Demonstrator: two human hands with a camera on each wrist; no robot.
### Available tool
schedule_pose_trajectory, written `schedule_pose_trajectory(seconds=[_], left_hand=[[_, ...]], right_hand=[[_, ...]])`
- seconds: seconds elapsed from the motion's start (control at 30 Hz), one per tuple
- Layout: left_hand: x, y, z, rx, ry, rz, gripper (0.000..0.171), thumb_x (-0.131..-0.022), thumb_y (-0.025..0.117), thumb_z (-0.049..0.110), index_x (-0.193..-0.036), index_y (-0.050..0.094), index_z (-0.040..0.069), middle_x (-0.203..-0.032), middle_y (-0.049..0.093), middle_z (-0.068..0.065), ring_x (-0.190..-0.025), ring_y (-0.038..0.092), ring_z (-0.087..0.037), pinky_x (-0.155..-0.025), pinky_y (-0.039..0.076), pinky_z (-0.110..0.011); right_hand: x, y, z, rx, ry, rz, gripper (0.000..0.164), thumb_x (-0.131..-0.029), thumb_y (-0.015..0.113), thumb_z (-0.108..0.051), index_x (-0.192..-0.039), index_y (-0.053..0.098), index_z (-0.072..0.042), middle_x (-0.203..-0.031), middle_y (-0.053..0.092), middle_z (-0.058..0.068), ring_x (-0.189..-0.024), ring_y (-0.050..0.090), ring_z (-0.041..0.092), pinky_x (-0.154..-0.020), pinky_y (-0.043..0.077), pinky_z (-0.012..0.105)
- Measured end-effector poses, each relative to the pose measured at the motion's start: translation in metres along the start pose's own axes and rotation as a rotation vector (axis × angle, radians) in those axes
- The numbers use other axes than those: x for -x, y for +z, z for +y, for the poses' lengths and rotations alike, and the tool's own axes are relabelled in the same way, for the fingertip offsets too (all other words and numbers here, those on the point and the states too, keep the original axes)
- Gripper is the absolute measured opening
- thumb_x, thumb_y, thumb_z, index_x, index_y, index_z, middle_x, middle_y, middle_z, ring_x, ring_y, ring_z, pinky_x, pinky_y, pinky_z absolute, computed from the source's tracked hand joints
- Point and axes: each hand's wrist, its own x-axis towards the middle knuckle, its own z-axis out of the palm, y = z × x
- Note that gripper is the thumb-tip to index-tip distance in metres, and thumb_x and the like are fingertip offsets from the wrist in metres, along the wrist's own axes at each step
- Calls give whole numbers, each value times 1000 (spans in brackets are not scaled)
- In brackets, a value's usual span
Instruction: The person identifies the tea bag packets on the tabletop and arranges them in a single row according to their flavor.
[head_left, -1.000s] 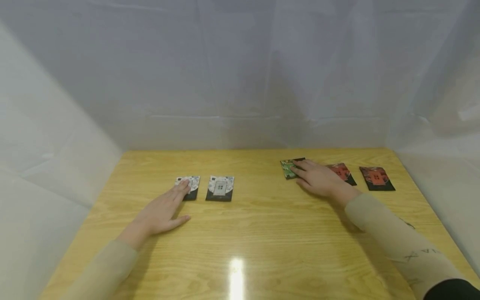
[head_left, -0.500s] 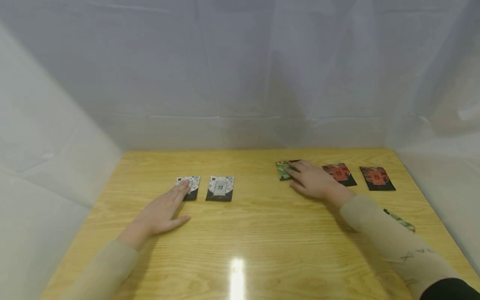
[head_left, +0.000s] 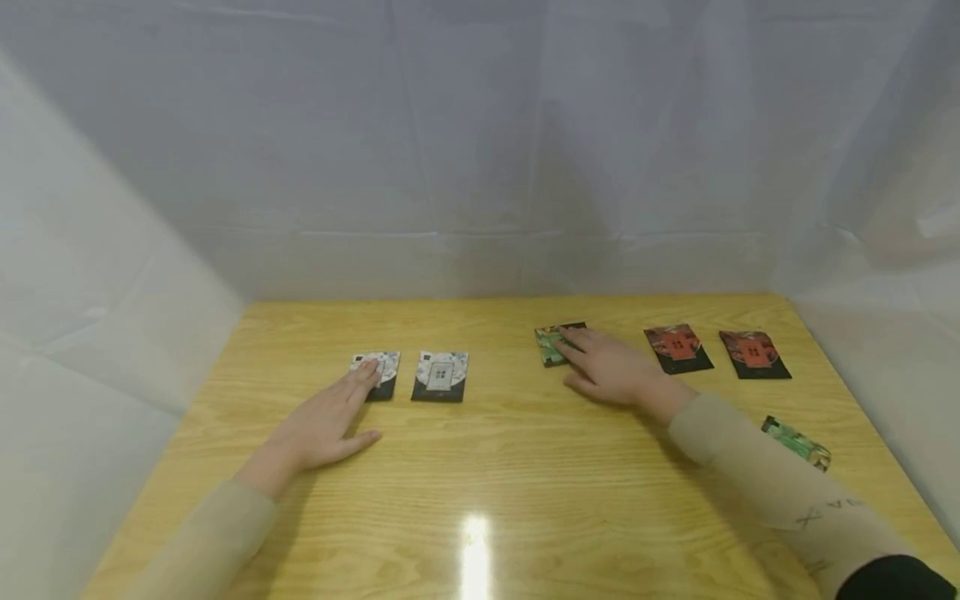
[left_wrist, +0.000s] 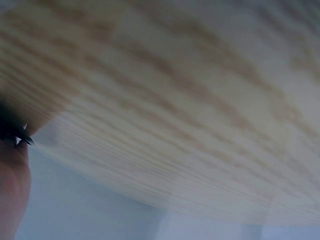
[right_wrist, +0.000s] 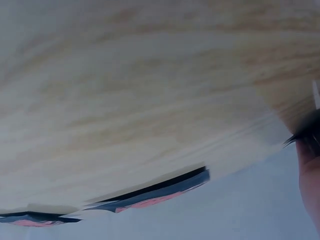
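In the head view my left hand (head_left: 322,425) lies with straight fingers on a white-and-black packet (head_left: 386,379), covering its left part. A matching white packet (head_left: 439,377) lies flat just to the right of it. My right hand (head_left: 611,367) rests its outstretched fingertips on a green-and-black packet (head_left: 551,347), partly hiding it. To the right of that hand lies a red-and-black packet (head_left: 678,348), with a second red packet (head_left: 754,355) beyond it. Another green packet (head_left: 798,443) shows beside my right forearm, which hides part of it.
The packets lie on a yellow wood-grain table (head_left: 480,467). A pale sheet (head_left: 450,167) hangs behind the table and along both sides. In the right wrist view, edges of red-and-black packets (right_wrist: 150,195) show low in the picture.
My right hand has moved left across the table, and the green packet under its fingers has slid left with it. More of the nearer red packet and the other green packet shows. My left hand is still.
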Motion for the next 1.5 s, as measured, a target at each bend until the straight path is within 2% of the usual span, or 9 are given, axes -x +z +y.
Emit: schedule_pose_trajectory(seconds=[0.23, 0.67, 0.87, 1.1, 1.37, 1.5], left_hand=[[0, -1, 1, 2, 0, 4, 91, -104, 56, 53, -164, 26, -9, -174, 21, -27, -161, 27, -45, -131, 32, -55], [-1, 0, 0, -3, -4, 10, 91, -105, 55, 53, -164, 25, -8, -175, 20, -26, -162, 26, -44, -131, 32, -55], [0, 2, 0, -3, 5, 34, 91, -104, 58, 53, -163, 27, -9, -174, 22, -28, -160, 28, -45, -130, 33, -57], [0, 2, 0, -7, 6, 23, 92, -103, 58, 53, -164, 26, -8, -175, 20, -27, -161, 27, -44, -131, 32, -55], [0, -1, 2, -4, 12, 43, 91, -103, 59, 52, -162, 29, -10, -173, 24, -28, -160, 30, -46, -129, 35, -57], [0, -2, 2, -8, 8, 28, 91, -103, 58, 52, -162, 28, -10, -173, 23, -29, -160, 28, -46, -130, 34, -56]], right_hand=[[-4, 1, -11, 3, -26, -13, 72, -111, 48, -50, -167, 32, -7, -174, 28, 20, -161, 31, 40, -133, 31, 54], [-11, -1, -34, 48, -40, 13, 73, -110, 49, -51, -164, 37, -3, -170, 35, 25, -157, 37, 43, -131, 33, 55], [-19, 3, -46, 52, -66, 15, 73, -111, 47, -51, -164, 36, -3, -170, 36, 25, -156, 38, 43, -130, 35, 56], [-23, 1, -61, 84, -73, -11, 75, -111, 44, -54, -166, 34, -4, -171, 35, 24, -157, 38, 41, -130, 36, 54], [-27, 1, -71, 77, -65, -20, 75, -111, 43, -55, -166, 32, -5, -171, 33, 24, -159, 36, 40, -132, 34, 53], [-27, 0, -74, 70, -66, -17, 74, -111, 44, -54, -166, 34, -5, -171, 35, 23, -158, 37, 40, -131, 35, 53]])
